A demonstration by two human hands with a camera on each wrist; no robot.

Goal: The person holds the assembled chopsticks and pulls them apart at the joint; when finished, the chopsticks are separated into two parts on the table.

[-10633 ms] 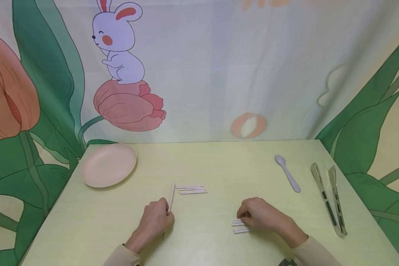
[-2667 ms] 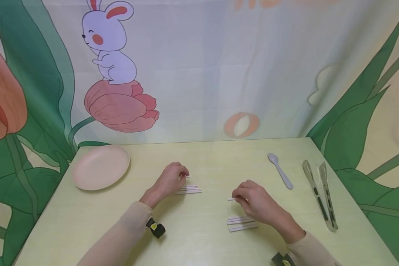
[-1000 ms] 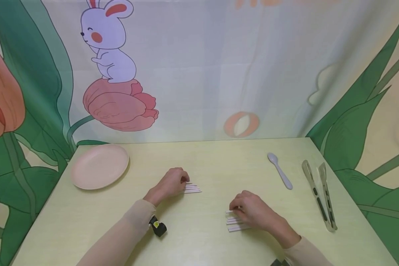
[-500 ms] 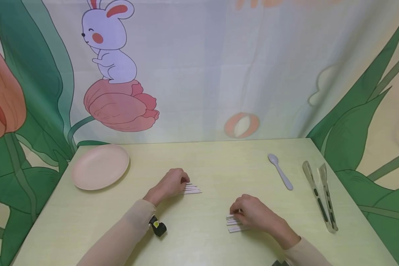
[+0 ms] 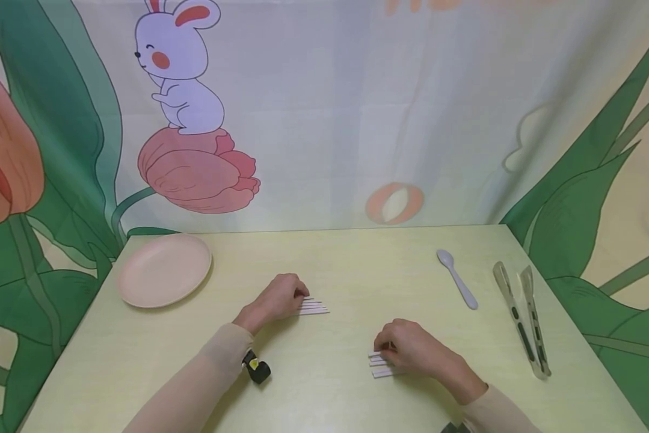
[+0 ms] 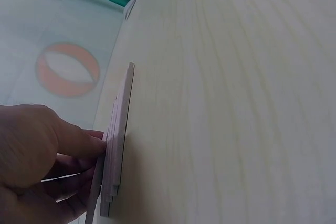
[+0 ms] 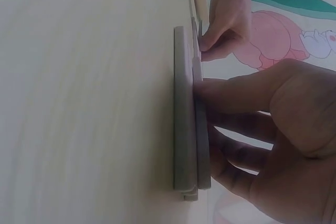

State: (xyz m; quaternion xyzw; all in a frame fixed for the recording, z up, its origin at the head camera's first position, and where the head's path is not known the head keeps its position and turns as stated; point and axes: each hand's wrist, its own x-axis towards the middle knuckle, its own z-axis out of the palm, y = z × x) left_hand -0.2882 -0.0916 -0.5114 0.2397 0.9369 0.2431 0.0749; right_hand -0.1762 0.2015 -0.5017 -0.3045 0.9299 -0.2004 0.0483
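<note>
Thin pale sticks lie in two side-by-side groups on the table. My left hand (image 5: 279, 297) is at the far edge of the left group of sticks (image 5: 314, 309), its thumb and fingers pinching a stick (image 6: 94, 192) that lies along the others in the left wrist view. Over the right group of sticks (image 5: 386, 373) is my right hand (image 5: 413, 347). It pinches a stick (image 7: 202, 156) alongside its neighbours, as the right wrist view shows. From the head, my hands cover part of both groups.
A pink plate (image 5: 164, 270) stands at the back left of the pale table (image 5: 324, 379). Towards the right lie a light purple spoon (image 5: 457, 279) and metal tongs (image 5: 521, 322). A printed curtain (image 5: 313, 120) hangs behind the table's far edge.
Earlier, my left hand held a long stick left of its group; now it is at the group's far edge. My right hand has brought its stick nearer, from apart to close against its group.
</note>
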